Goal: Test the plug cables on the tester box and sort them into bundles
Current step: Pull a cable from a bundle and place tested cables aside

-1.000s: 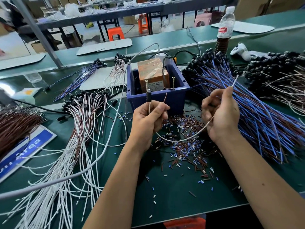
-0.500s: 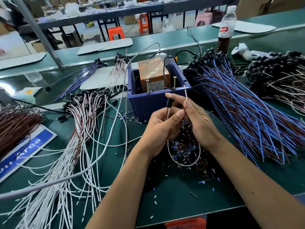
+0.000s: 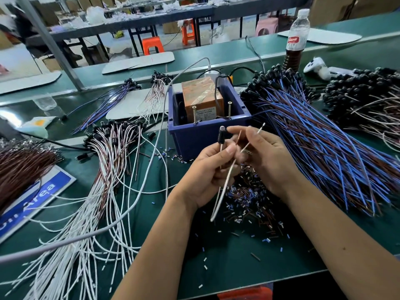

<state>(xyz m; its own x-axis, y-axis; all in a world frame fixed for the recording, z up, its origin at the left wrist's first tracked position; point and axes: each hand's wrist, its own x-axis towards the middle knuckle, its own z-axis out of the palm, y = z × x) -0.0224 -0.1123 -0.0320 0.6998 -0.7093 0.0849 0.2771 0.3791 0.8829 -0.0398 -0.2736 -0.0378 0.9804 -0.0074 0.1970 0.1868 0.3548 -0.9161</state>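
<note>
My left hand (image 3: 207, 169) pinches a plug cable (image 3: 223, 185) just below its black plug head, which points up in front of the tester box (image 3: 207, 135). My right hand (image 3: 266, 156) pinches the same cable's white lead near its bare tip. The white lead hangs in a loop below both hands, and a brown lead stands between them. The blue tester box holds an orange transformer (image 3: 201, 98) and two upright screws (image 3: 194, 114) at its front wall. Both hands sit just in front of the box, a little below the screws.
A white-and-brown cable bundle (image 3: 104, 169) fans out at left, a brown bundle (image 3: 19, 167) at far left. A big blue-and-brown pile (image 3: 324, 144) lies at right, with a dark pile (image 3: 365, 100) behind it. Cut insulation bits (image 3: 249, 202) litter the mat. A bottle (image 3: 296, 37) stands at back.
The hands, apart a second ago with the cable stretched between them, have come together in front of the box. The white lead now hangs as a narrow loop.
</note>
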